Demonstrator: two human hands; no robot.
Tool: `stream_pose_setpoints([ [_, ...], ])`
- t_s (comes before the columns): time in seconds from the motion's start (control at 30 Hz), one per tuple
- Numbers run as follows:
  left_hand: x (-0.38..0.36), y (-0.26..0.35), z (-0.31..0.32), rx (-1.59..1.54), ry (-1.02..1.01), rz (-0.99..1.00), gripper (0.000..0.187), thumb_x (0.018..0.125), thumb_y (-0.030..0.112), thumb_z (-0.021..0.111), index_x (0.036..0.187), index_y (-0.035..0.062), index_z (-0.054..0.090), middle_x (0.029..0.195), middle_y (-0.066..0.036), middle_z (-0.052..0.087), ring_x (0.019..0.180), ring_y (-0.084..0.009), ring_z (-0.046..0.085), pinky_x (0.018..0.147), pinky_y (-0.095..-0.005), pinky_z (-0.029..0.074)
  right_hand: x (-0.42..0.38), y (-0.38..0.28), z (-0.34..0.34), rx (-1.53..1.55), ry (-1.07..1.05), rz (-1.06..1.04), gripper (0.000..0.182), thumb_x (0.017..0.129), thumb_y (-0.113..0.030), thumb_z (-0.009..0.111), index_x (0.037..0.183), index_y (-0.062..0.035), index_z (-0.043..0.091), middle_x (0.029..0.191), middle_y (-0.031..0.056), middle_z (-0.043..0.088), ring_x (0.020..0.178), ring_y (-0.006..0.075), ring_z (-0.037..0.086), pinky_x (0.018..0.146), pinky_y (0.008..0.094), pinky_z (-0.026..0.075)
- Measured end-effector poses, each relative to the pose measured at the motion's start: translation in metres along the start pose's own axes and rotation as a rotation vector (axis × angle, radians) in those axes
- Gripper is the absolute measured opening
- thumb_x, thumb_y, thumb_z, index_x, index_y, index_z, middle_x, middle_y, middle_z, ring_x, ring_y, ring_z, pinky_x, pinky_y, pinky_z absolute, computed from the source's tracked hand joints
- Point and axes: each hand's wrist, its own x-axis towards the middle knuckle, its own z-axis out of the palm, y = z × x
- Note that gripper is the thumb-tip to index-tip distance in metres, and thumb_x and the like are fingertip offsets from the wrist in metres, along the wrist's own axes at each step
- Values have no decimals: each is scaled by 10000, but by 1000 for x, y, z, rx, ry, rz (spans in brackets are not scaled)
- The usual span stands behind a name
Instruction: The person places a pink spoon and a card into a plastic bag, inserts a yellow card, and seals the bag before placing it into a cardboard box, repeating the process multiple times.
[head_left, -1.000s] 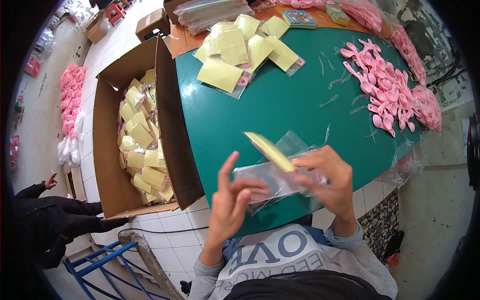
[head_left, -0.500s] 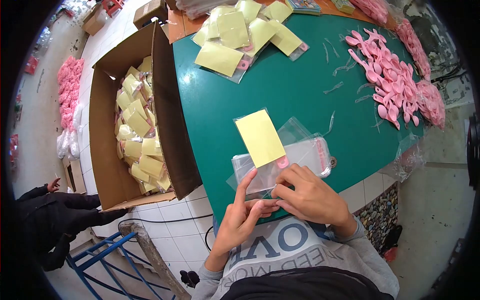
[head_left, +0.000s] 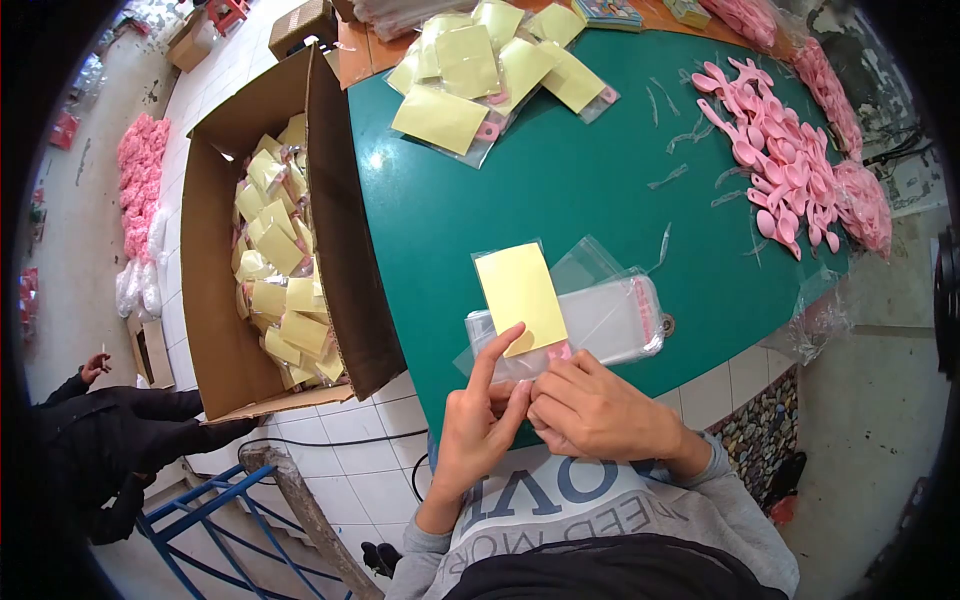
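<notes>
A clear plastic bag with a yellow card (head_left: 520,290) inside is held in front of me, over the table's near edge. Part of a pink spoon (head_left: 558,351) shows at the card's lower right corner. My left hand (head_left: 480,425) pinches the bag's near end between thumb and fingers, its index finger lying on the card. Closed beside it, my right hand (head_left: 605,408) grips the same end; the fingertips of both hands meet there and hide the bag's edge. Beneath the bag lies a stack of clear plastic bags (head_left: 605,325).
Packed bags with yellow cards (head_left: 440,118) lie at the back of the green table (head_left: 430,215). Loose pink spoons (head_left: 780,150) are piled at right. A cardboard box (head_left: 345,230) of packed bags stands left. Another person (head_left: 120,430) is at far left.
The bag with the yellow card has come nearer to me and turned more upright. My left index finger now lies on the card, and my right hand has closed in towards the left.
</notes>
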Motion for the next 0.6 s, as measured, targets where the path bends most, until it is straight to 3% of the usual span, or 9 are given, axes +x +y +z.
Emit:
stream_pose_setpoints([
  [0.1,2,-9,4,38,54,50,441,892,-2,512,1318,49,408,725,-112,662,681,-110,634,625,-243,511,-5,11,-4,83,-42,-28,157,727,-127,630,830,-37,553,832,72,489,841,230,499,771,355,387],
  [0.23,5,-14,-3,-46,137,64,349,901,-9,495,1248,28,479,759,-111,676,694,-128,655,636,-233,518,-5,32,-51,501,-255,-165,152,762,-129,660,833,-47,554,844,76,518,804,243,510,727,349,403],
  [0.3,3,-10,-8,-160,54,25,308,915,-13,464,1219,13,501,827,-107,680,763,-135,666,649,-221,528,-7,67,-89,748,-287,-236,120,786,-95,640,830,-36,545,832,66,512,822,228,517,694,354,397],
  [0.37,4,-9,-10,-248,-12,-26,297,920,-8,456,1211,6,510,866,-109,679,796,-137,666,645,-219,531,-23,123,-121,871,70,-258,202,770,-185,675,784,-28,548,731,60,523,702,228,532,610,329,405],
  [0.4,4,-9,-10,-225,-27,-25,296,921,-7,452,1210,6,514,882,-110,677,807,-140,666,643,-218,532,-24,136,-149,791,250,12,206,831,-168,604,664,-99,505,648,24,519,641,189,533,583,334,421],
  [0.43,4,-9,-10,-202,-43,-25,294,922,-7,449,1208,5,518,899,-110,675,817,-142,666,641,-216,533,-33,167,-172,622,326,301,136,829,-154,580,734,-89,509,696,42,525,676,204,537,612,339,426],
  [0.5,3,-9,-7,-190,-57,-30,294,924,-7,445,1207,3,524,921,-108,673,835,-141,663,637,-216,535,-102,269,-205,-355,162,909,77,826,-126,532,874,-68,517,793,77,538,747,234,544,669,349,436],
  [0.53,3,-10,-6,-196,-52,-25,295,924,-8,444,1206,1,526,927,-106,672,843,-138,660,633,-217,536,-135,289,-205,-795,90,1028,132,825,-113,508,944,-57,521,841,95,545,782,249,548,697,353,441],
  [0.6,2,-12,-5,-252,-36,-23,302,926,-7,442,1216,-8,526,951,-107,663,867,-123,640,638,-219,544,-122,240,-183,-896,238,819,276,822,-85,459,1084,-36,530,938,131,557,852,279,556,754,363,451],
])
